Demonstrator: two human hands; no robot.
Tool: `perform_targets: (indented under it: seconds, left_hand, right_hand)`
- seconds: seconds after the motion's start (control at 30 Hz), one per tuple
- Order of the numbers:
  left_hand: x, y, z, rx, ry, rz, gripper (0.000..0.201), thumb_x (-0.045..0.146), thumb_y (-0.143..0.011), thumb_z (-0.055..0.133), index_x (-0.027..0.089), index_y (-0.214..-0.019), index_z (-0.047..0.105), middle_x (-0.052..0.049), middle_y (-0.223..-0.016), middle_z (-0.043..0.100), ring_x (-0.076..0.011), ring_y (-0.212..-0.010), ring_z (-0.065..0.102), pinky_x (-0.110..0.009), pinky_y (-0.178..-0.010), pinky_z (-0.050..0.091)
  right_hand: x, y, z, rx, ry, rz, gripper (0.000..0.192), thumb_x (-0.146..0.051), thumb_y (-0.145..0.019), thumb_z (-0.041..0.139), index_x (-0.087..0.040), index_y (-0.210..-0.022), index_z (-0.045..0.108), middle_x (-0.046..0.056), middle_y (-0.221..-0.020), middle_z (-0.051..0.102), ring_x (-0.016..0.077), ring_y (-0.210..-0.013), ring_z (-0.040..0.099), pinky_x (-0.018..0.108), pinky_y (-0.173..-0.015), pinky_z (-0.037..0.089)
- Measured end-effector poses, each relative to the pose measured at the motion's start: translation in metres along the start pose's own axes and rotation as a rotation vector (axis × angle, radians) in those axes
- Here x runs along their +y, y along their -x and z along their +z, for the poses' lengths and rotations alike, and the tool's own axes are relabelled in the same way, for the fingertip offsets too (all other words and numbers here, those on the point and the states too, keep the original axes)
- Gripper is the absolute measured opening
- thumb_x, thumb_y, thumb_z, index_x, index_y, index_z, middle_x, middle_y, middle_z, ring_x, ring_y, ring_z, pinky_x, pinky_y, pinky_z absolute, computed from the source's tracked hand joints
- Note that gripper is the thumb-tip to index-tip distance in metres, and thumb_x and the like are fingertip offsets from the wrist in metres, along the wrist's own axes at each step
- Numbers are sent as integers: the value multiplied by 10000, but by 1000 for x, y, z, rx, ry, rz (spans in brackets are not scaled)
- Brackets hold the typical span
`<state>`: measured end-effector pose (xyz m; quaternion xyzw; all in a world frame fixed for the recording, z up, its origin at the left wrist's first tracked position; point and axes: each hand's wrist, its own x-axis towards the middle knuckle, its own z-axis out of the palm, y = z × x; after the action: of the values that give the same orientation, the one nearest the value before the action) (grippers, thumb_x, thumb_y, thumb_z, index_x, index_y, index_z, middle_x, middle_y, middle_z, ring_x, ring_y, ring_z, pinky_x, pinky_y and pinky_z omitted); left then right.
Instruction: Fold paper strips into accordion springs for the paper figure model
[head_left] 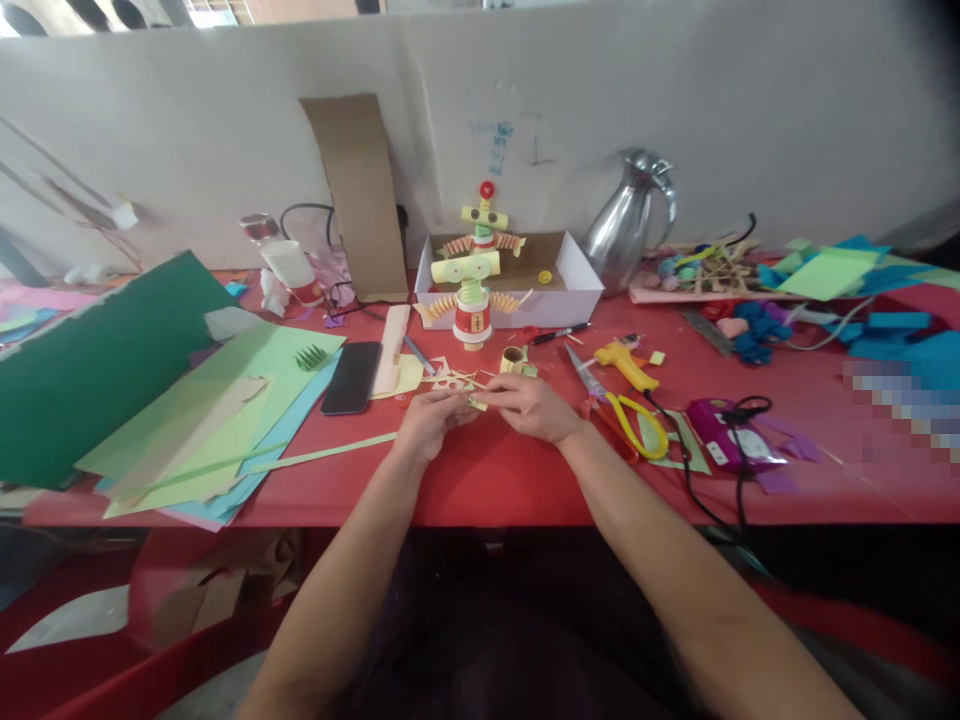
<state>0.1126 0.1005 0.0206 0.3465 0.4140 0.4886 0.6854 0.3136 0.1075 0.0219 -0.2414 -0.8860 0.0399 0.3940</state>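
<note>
My left hand (433,420) and my right hand (536,407) meet low over the red table, fingertips pinched close together. Between them shows a small pale yellow-green piece of paper (478,403); its far part is hidden by the fingers. Just beyond lie paper scraps and thin sticks (454,381) and a short yellow paper tube (513,360). Behind these stands a paper-and-cup robot figure (472,310) with pleated arms and a rolled yellow head. A second similar figure (484,216), topped by a red ball, is in the white box (517,308).
Left of my hands are a phone (351,377), coloured paper sheets (225,420) and a green board (112,370). To the right lie yellow-handled scissors (637,425), a yellow glue gun (626,365) and a purple box (731,432) with black cable. A metal jug (626,220) stands behind.
</note>
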Motion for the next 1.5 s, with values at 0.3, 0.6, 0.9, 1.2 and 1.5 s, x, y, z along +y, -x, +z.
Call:
perform_targets:
  seconds: [0.3,0.6,0.9,1.2,1.5]
  left_hand:
    - [4,-1,0,-63,-53,-68,219,209,-599,844,87,-762,765,-105,-798,752,-176,-753,694,-352,-860,561]
    - [1,-2,2,4,-271,185,332,322,-620,841,128,-883,782,-76,-815,757,-160,-720,668,-318,-800,537]
    - [5,3,6,-64,-286,378,254,295,-666,812,166,-869,731,-40,-824,720,-139,-757,655,-278,-778,528]
    - [5,6,6,1,-280,482,207,228,-619,833,191,-813,770,-44,-847,729,-159,-792,648,-280,-743,534]
    - [4,12,14,-21,-257,476,254,214,-608,829,214,-854,767,-34,-821,727,-177,-794,654,-315,-775,539]
  right_hand:
    - [11,4,-8,-141,293,-219,304,-143,-976,446,-174,-1218,629,103,-1018,706,196,-934,651,371,-822,561]
    - [-6,5,9,178,-396,422,254,-234,-905,550,-225,-1090,723,53,-937,727,175,-821,681,341,-735,578]
    - [-22,-10,20,305,-689,705,215,-355,-767,754,-242,-950,765,44,-935,751,192,-858,695,363,-810,573]
    - [-36,-13,20,399,-645,630,164,-317,-794,742,-246,-941,762,37,-924,742,179,-854,687,326,-793,567]
    - [-37,-6,25,474,-708,631,156,-313,-796,744,-273,-946,754,17,-955,753,197,-911,699,348,-844,576]
